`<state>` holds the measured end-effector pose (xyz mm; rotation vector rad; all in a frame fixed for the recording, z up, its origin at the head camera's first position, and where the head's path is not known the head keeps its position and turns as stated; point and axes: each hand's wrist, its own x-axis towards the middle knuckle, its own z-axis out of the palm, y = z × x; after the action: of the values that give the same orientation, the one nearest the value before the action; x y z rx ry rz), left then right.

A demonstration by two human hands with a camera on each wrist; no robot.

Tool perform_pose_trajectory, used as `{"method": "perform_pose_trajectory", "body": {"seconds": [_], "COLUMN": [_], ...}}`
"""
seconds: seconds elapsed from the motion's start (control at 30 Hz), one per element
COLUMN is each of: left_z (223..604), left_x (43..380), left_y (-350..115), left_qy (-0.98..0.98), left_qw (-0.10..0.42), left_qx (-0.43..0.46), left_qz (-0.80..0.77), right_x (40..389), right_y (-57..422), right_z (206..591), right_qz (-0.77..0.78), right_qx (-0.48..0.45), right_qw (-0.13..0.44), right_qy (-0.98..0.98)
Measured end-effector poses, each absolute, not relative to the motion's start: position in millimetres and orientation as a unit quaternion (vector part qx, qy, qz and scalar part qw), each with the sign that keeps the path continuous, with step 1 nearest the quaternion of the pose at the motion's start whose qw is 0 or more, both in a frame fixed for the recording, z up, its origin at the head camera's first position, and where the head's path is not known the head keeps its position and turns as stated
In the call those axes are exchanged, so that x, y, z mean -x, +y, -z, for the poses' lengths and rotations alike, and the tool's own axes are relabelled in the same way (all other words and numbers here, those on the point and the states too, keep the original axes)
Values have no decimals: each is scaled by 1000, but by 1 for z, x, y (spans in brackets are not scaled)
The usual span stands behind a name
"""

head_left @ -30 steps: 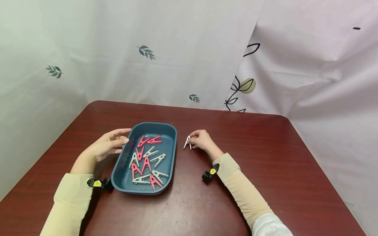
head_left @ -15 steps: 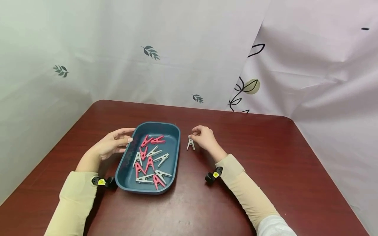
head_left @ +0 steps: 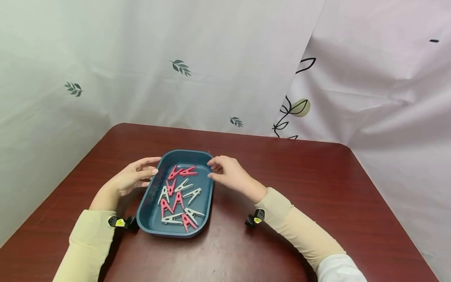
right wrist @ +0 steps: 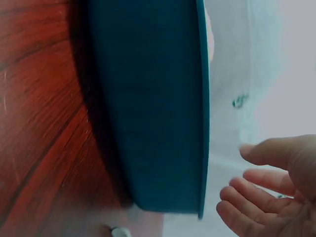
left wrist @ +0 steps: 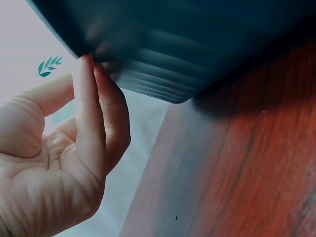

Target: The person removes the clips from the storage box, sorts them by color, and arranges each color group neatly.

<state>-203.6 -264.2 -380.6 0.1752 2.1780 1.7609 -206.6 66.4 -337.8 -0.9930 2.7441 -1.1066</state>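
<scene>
A blue rectangular tray [head_left: 210,196] on the table holds several pink clothespins [head_left: 178,199] and several white clothespins [head_left: 193,194]. At its left side, my left hand [head_left: 131,177] touches the outer wall near the rim with its fingertips; the left wrist view shows long, gently bent fingers [left wrist: 89,113] against that wall. My right hand [head_left: 230,175] is at the tray's right rim with relaxed fingers and nothing between them. Low in the right wrist view, a small whitish object [right wrist: 120,232] lies on the table beside the tray, mostly cut off. The right hand covers that spot in the head view.
The dark red wooden table [head_left: 282,184] extends right of the tray and in front of it. Behind stands a pale curtain [head_left: 218,78] with leaf prints. Each wrist wears a small black camera.
My right hand has let go of a white clothespin on the table right of the tray and moved left to the tray's rim. The left hand has stayed at the tray's left side.
</scene>
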Motion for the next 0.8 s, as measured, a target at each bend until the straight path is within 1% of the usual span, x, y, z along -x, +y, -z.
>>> {"method": "perform_pose_trajectory", "body": {"seconds": [0.13, 0.3, 0.47, 0.67, 0.8], "left_z": [380, 378, 381, 380, 378], "left_x": [202, 200, 200, 201, 201], "left_y": [-264, -265, -265, -266, -265], "left_qy": [763, 761, 761, 763, 761], "left_qw": [169, 164, 166, 162, 164], "left_qx": [-62, -64, -65, -63, -65], "left_qz": [-621, -624, -624, -623, -624], "right_x": [200, 198, 200, 206, 208], "right_y": [60, 46, 31, 13, 8], "right_z": [329, 324, 330, 339, 343], "right_qz": [285, 209, 144, 4, -25], "right_qx": [390, 443, 488, 514, 502], "right_qw": [41, 80, 103, 104, 124], "right_qy": [875, 868, 855, 852, 856]}}
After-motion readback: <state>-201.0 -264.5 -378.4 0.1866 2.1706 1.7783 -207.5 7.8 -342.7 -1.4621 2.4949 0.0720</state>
